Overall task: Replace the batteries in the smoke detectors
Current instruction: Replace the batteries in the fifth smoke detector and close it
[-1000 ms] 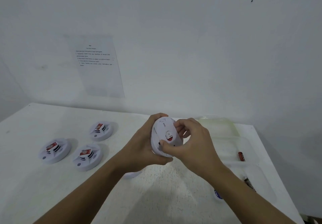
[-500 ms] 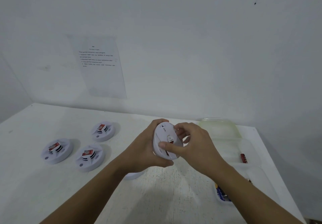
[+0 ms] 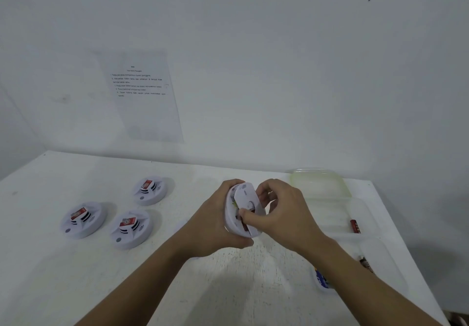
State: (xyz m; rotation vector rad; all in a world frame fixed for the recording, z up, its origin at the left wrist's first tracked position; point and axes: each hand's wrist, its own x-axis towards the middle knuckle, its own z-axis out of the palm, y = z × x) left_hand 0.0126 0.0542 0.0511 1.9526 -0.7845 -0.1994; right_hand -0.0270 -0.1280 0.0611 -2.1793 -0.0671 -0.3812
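Observation:
My left hand [image 3: 212,221] grips a white round smoke detector [image 3: 232,220] from behind, held on edge above the table. My right hand [image 3: 279,211] pinches its white back cover [image 3: 247,199], which stands lifted off the body with a gap showing red and green inside. Three more white smoke detectors lie on the table at the left, one far [image 3: 150,190], one at the outer left [image 3: 82,219] and one nearer [image 3: 131,228], each with a red label on its raised middle.
A white table [image 3: 76,275] meets a white wall with a printed sheet [image 3: 142,95] taped on it. At the right lies a clear compartment tray [image 3: 365,237] holding a red battery [image 3: 355,226] and another battery [image 3: 366,265]. A clear lid [image 3: 317,181] and a small blue-labelled container [image 3: 321,281] sit nearby.
The back cover, flat against the detector before, has now come away from the body under my right thumb and fingers. The view has shifted slightly.

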